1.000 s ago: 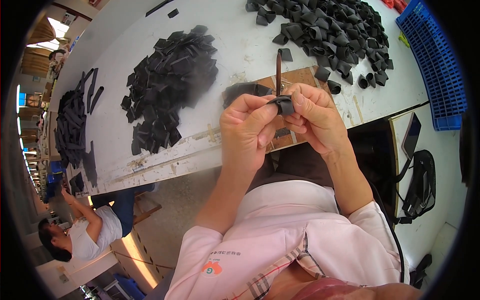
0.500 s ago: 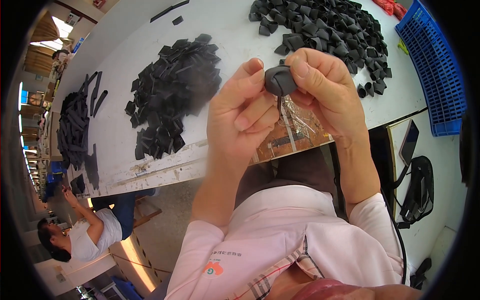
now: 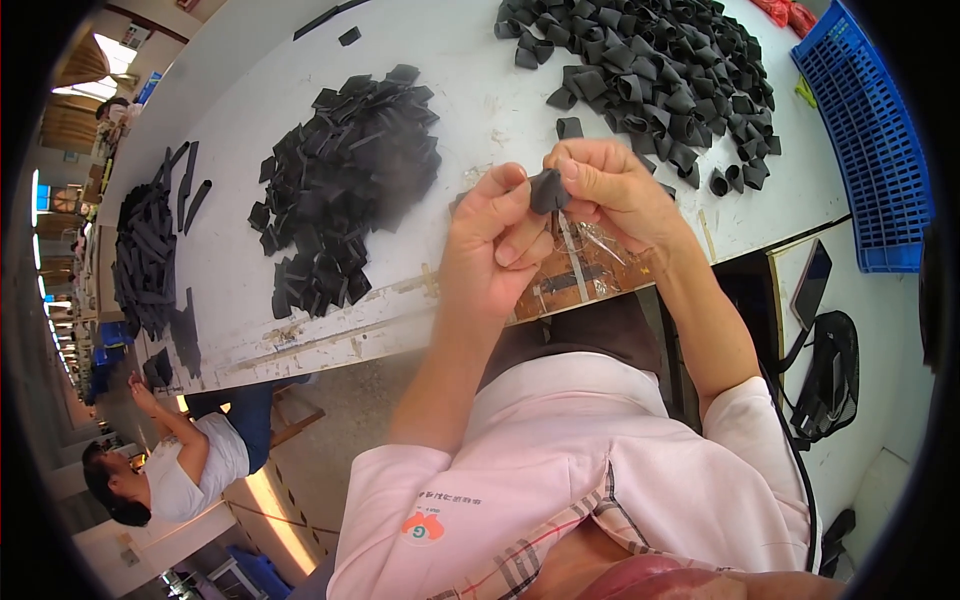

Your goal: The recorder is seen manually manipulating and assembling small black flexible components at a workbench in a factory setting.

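Observation:
Between my two hands is a small dark grey folded strip piece [image 3: 547, 191], held above the table's front edge. My left hand [image 3: 492, 225] pinches its left side between thumb and fingertips, the other fingers curled. From the right, my right hand [image 3: 612, 190] grips it with thumb and forefinger. Its lower part is partly hidden by my fingers. Just beyond my right hand lies a pile of similar folded, looped pieces [image 3: 640, 75]. Left of my hands is a heap of flatter dark pieces [image 3: 345, 170].
Long dark strips [image 3: 145, 250] lie at the table's far left. A brown board [image 3: 575, 285] is below my hands. A blue plastic basket [image 3: 865, 130] stands at the right, above a phone [image 3: 812, 283] and a black mesh bag [image 3: 832, 375]. Another person [image 3: 190, 450] sits at the left.
Both hands have come down and closer to my body with the folded piece, which has turned between my fingers. A loose looped piece beyond my right hand is now uncovered.

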Demonstrator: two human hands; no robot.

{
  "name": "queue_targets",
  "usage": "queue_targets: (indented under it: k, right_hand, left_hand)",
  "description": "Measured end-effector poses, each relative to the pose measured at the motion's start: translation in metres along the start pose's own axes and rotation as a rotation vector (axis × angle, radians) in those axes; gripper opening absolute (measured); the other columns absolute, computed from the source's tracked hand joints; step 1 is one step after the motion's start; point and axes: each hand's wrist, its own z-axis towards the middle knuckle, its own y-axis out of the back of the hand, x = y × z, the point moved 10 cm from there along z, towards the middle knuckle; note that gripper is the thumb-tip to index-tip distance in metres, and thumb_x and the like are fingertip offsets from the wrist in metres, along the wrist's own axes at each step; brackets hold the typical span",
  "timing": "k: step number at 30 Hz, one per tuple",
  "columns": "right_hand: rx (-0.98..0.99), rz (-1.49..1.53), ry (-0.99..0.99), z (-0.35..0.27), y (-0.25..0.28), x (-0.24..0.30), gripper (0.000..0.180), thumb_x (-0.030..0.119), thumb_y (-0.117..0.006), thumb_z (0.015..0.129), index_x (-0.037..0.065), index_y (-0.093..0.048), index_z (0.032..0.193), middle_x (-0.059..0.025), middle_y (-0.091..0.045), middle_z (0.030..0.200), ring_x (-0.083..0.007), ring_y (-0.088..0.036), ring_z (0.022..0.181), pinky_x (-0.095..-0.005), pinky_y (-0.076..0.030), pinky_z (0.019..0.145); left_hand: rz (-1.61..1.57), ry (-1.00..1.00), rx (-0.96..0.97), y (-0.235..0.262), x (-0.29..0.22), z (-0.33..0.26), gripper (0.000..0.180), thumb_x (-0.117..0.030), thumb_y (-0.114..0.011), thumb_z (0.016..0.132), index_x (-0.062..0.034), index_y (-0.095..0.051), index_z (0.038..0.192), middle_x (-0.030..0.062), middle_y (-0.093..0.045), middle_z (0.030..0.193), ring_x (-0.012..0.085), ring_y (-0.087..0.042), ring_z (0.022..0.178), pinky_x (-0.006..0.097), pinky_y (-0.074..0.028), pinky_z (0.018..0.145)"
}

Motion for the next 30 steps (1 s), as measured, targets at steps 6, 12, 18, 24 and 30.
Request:
queue_targets:
  k: [6,12,18,24,30]
  right_hand:
    - [-0.099,-0.012,-0.029,-0.007,0.005,-0.006,0.024,0.025,-0.055,0.085,0.002,-0.053,0.076,0.0042,-0.044,0.062,-0.0037,-0.035,0.052,-0.0165,-0.028,0.046]
    - [-0.448,-0.673,0.448,-0.044,0.002,0.063,0.026,0.022,-0.066,0.075,0.001,-0.056,0.086,-0.0017,-0.050,0.069,-0.0092,-0.049,0.055,-0.0203,-0.038,0.048]
    - [-0.341,-1.081,0.602,-0.045,-0.035,0.076,0.030,0.018,-0.071,0.067,0.004,-0.056,0.088,-0.0061,-0.053,0.075,-0.0165,-0.051,0.058,-0.0266,-0.042,0.047]
    - [-0.371,-1.295,0.681,-0.044,-0.051,0.084,0.021,0.007,-0.069,0.067,0.003,-0.061,0.086,-0.0065,-0.056,0.073,-0.0163,-0.054,0.059,-0.0251,-0.041,0.047]
    - [-0.365,-1.346,0.724,-0.041,-0.053,0.080,0.015,0.002,-0.065,0.069,0.002,-0.060,0.083,-0.0086,-0.055,0.071,-0.0205,-0.053,0.059,-0.0273,-0.041,0.049]
  left_hand:
    - [1.041,-0.518,-0.240,-0.022,-0.037,-0.019,0.023,-0.003,-0.056,0.081,-0.0002,-0.050,0.103,0.0068,-0.058,0.085,0.0114,-0.053,0.066,0.019,-0.042,0.058]
    - [1.601,-0.796,-0.014,-0.079,-0.041,-0.025,0.025,-0.001,-0.060,0.077,0.0021,-0.055,0.102,0.0084,-0.060,0.093,0.0155,-0.056,0.078,0.024,-0.043,0.070]
    - [1.583,-0.963,-0.065,-0.080,-0.049,-0.030,0.009,-0.003,-0.062,0.075,-0.0008,-0.059,0.084,0.0062,-0.060,0.079,0.0132,-0.055,0.070,0.023,-0.043,0.063]
    - [0.917,-0.784,-0.171,-0.041,-0.061,-0.033,0.010,-0.006,-0.054,0.084,0.0025,-0.054,0.089,0.0114,-0.059,0.086,0.0133,-0.055,0.076,0.025,-0.042,0.076]
    - [0.855,-0.735,-0.215,-0.030,-0.066,-0.034,0.010,-0.007,-0.054,0.084,0.0022,-0.055,0.089,0.0102,-0.059,0.086,0.0115,-0.054,0.075,0.023,-0.042,0.074]
